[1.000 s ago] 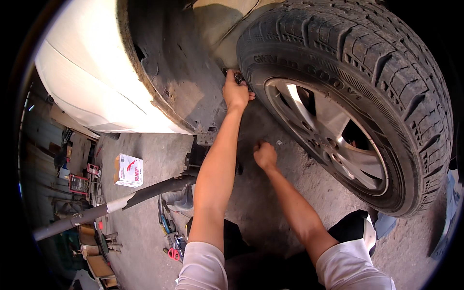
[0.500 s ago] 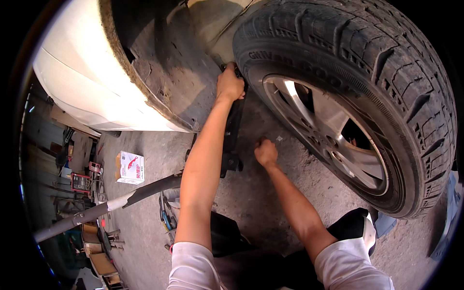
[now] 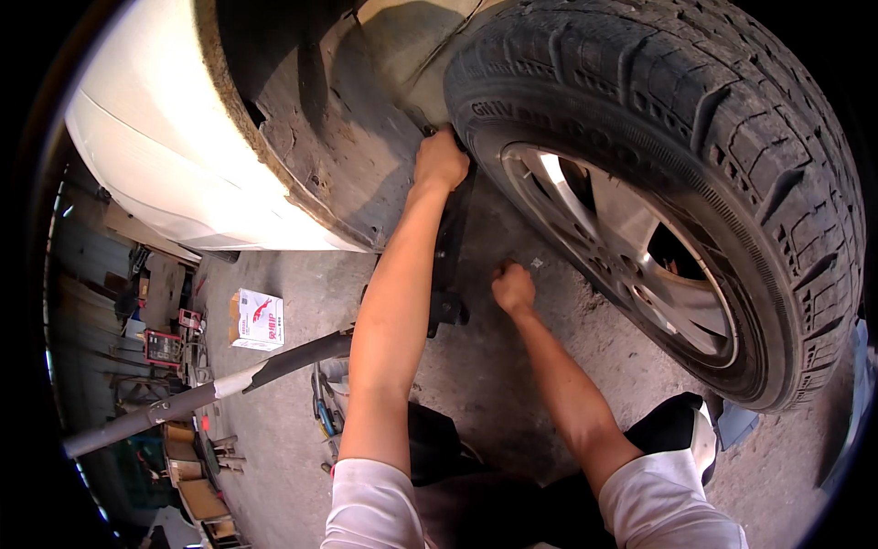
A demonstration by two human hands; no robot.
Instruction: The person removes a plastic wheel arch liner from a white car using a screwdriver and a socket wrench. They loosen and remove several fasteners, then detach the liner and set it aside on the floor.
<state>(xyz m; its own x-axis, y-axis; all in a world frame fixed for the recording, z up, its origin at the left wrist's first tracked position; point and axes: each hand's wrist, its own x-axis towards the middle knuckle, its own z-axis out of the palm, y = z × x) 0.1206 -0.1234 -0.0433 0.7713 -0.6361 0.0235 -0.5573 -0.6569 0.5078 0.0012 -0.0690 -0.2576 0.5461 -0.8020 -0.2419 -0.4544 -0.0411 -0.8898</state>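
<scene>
Black treaded rubber tyre (image 3: 764,174) to our right, our bare left hand (image 3: 441,161) at the gap beside it

We have 2 hands at work low beside the vehicle. Our left arm reaches far forward, and its hand sits where the dusty grey-brown wheel-arch liner (image 3: 352,151) meets the inner edge of the tyre. Its fingers curl in away from us, so we cannot tell what they are clamped on, if anything. Our bare right hand (image 3: 514,286) is nearer to us, low over the grey concrete floor (image 3: 274,421), its fingers drawn together in a loose curl; whether it holds something small is hidden too.

The tyre leans over our right side around its silver spoked metal wheel (image 3: 631,247), and the curved white body panel (image 3: 151,160) stands to our left. Below our left forearm, a black metal fitting (image 3: 448,309) shows near the floor.

To work well here, we judge, we should feel with the fingertips, since our own hand blocks the view. A straight wrist and knuckles turned off the tread would spare our skin in so narrow a gap. Our right hand seems best kept low and ready, out from under the wheel.

As for containers, a small white cardboard box with red print (image 3: 257,319) rests on the floor at our left. Its brown left side looks open, but we cannot see any contents. Farther back, brown wooden open-fronted compartments (image 3: 203,499) are too small to read inside.
</scene>
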